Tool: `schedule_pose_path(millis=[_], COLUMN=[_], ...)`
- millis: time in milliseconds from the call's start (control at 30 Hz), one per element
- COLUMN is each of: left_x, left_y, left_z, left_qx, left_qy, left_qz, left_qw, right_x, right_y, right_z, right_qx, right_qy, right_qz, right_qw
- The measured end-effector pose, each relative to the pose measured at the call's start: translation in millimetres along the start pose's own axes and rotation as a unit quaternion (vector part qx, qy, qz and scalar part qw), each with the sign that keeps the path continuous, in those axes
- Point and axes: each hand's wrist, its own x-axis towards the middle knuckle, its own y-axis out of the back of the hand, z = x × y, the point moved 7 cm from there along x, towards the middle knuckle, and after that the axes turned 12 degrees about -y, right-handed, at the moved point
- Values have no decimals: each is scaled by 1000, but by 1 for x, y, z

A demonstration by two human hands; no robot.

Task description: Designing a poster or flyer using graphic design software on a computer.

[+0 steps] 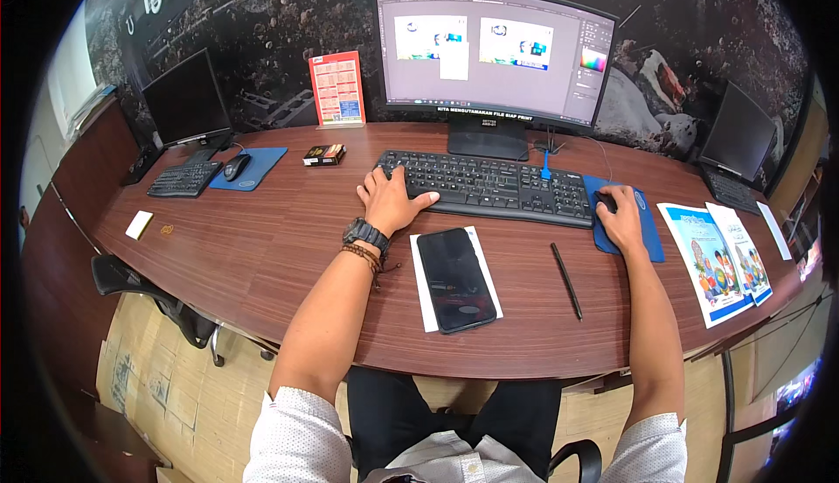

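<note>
My left hand (391, 204) rests at the left end of a black keyboard (500, 187), fingers spread over its keys and thumb stretched along the near edge. With my right hand (623, 221) I grip a dark computer mouse (605, 201), partly hidden under the fingers. The mouse is on a blue mouse pad (652, 236) at the keyboard's right end. Behind the keyboard stands a wide curved monitor (428, 90) showing a design program with two similar colourful layouts. A black smartphone (455, 277) lies on white paper between my forearms, and a slim black pen (566, 282) lies right of it.
Printed booklets (706, 260) lie right of my right forearm. On the left are a small dark box (324, 155), a red calendar card (337, 90), another keyboard (184, 179), a second mouse (236, 166) and a dark monitor (186, 98). Another dark monitor (740, 131) stands far right.
</note>
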Motion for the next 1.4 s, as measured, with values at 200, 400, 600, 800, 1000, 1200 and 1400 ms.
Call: schedule_pose_path(millis=[200, 400, 600, 800, 1000, 1200, 1400], left_x=[0, 0, 0, 0, 1, 0, 0], left_y=[-1, -1, -1, 0, -2, -1, -1], left_z=[-2, -1, -1, -1, -2, -1, -1], left_qx=[8, 9, 8, 8, 3, 7, 7], left_qy=[0, 0, 2, 2, -3, -1, 0], left_qz=[6, 8, 8, 5, 2, 6, 7], left_qw=[1000, 1000, 1000, 1000, 1000, 1000, 1000], right_x=[0, 1, 0, -1, -1, -1, -1], right_y=[-1, -1, 0, 0, 0, 2, 1], right_z=[0, 2, -2, -2, -2, -2, -2], right_qx=[3, 3, 9, 7, 0, -7, -6], right_qy=[-2, 4, 9, 3, -2, -7, -8], right_qz=[3, 1, 3, -1, 2, 1, 1], right_qw=[1000, 1000, 1000, 1000, 1000, 1000, 1000])
